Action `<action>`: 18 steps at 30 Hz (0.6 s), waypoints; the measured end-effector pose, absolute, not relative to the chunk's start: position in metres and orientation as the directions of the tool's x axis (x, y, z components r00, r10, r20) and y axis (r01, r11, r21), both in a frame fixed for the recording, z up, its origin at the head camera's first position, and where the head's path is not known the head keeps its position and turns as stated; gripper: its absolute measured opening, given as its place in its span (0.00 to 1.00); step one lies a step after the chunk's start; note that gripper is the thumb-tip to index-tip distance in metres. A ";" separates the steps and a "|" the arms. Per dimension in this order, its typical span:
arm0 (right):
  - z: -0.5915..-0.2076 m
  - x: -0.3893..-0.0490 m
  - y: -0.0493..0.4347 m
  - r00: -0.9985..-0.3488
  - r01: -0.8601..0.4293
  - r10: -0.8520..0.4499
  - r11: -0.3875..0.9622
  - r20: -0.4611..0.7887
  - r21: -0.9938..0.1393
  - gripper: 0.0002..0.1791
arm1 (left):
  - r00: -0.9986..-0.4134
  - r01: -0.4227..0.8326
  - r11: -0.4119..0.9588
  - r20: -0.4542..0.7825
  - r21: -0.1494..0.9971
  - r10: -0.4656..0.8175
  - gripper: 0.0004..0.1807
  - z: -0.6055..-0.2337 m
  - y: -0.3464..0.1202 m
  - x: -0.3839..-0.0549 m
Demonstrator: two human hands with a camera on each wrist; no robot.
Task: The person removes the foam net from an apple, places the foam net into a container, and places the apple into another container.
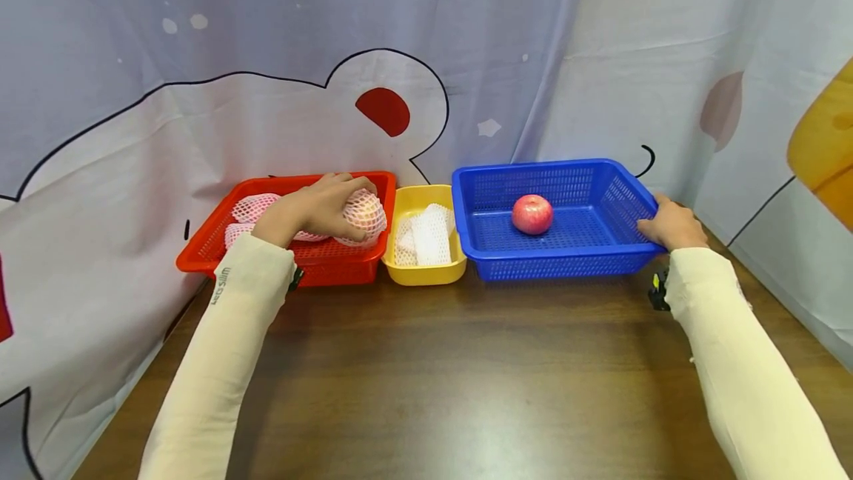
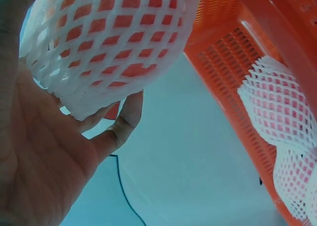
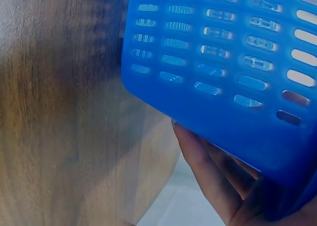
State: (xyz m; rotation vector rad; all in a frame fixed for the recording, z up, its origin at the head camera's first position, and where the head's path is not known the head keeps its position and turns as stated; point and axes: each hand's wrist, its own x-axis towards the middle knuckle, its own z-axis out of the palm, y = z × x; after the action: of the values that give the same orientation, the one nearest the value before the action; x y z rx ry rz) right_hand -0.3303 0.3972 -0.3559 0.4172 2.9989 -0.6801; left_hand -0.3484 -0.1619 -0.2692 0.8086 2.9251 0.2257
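My left hand point(image 1: 313, 207) holds a round fruit in a white foam net point(image 1: 365, 218) over the right end of the red basket point(image 1: 333, 272). In the left wrist view, red skin shows through the mesh of the netted fruit point(image 2: 119, 32), with fingers curled around it. At the far right, my right hand point(image 1: 676, 226) grips the right end of the blue basket point(image 1: 546, 252); the right wrist view shows fingers point(image 3: 203, 161) against its edge. A bare red apple point(image 1: 532, 214) lies inside the blue basket.
More netted fruits point(image 1: 255, 207) lie in the red basket. Between the two larger baskets stands a small yellow basket point(image 1: 426, 276) with white foam nets point(image 1: 432, 235) in it. All three are on a brown wooden table point(image 1: 453, 369), backed by a printed curtain point(image 1: 280, 124).
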 end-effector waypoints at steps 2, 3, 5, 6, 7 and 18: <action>-0.356 -0.331 0.398 -0.970 0.242 0.230 0.875 -0.079 -0.419 0.42 | -0.849 0.515 0.841 -0.035 0.167 0.527 0.41 -0.267 -0.162 -0.344; -0.356 -0.331 0.398 -0.973 0.230 0.221 0.879 -0.071 -0.419 0.42 | -0.846 0.522 0.836 -0.025 0.167 0.533 0.42 -0.266 -0.161 -0.342; -0.356 -0.331 0.399 -0.977 0.210 0.207 0.886 -0.054 -0.414 0.41 | -0.838 0.537 0.828 -0.011 0.162 0.545 0.42 -0.265 -0.159 -0.337; -0.356 -0.331 0.399 -0.978 0.206 0.204 0.888 -0.051 -0.411 0.41 | -0.836 0.541 0.826 -0.005 0.160 0.549 0.42 -0.264 -0.157 -0.334; -0.355 -0.332 0.400 -0.978 0.206 0.203 0.889 -0.051 -0.409 0.41 | -0.832 0.548 0.822 0.000 0.155 0.555 0.42 -0.263 -0.156 -0.331; -0.356 -0.333 0.399 -0.976 0.218 0.206 0.898 -0.072 -0.383 0.41 | -0.775 0.631 0.769 0.066 0.098 0.628 0.39 -0.258 -0.143 -0.301</action>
State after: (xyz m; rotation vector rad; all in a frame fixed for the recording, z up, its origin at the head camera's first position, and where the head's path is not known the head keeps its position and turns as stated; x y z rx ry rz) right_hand -0.3327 0.3994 -0.3558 0.3385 3.0315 -0.6172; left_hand -0.3010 -0.1427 -0.2583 1.0619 2.9820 0.1825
